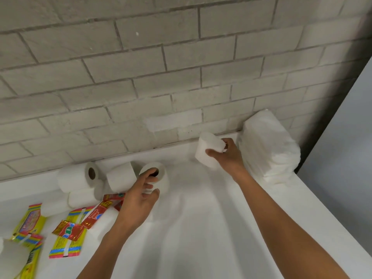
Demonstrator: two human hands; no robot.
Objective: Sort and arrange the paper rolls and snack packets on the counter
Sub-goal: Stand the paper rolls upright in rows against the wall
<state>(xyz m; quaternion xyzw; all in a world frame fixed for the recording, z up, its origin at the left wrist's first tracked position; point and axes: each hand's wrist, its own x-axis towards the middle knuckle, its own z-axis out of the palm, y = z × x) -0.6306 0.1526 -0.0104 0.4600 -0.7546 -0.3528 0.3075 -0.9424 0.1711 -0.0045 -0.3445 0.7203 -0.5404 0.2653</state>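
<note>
Gripping one paper roll (209, 150) with right-hand fingers (211, 153) beside wrapped pack (269, 146); left-hand fingers (150, 179) curled on another roll (159, 174) on bench (201, 198).

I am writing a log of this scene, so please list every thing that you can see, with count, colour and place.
paper rolls: at least five loose, white, left pile by the wall; one more in each hand
wrapped pack: one, white, far right against the wall
yellow snack packets: about four, yellow with rainbow edges, near left on the counter
red snack packets: about three, red, between the yellow packets and the rolls
counter: one, white
brick wall: pale grey, behind the counter
left hand: grips a roll beside the pile
right hand: grips a roll near the pack
</note>
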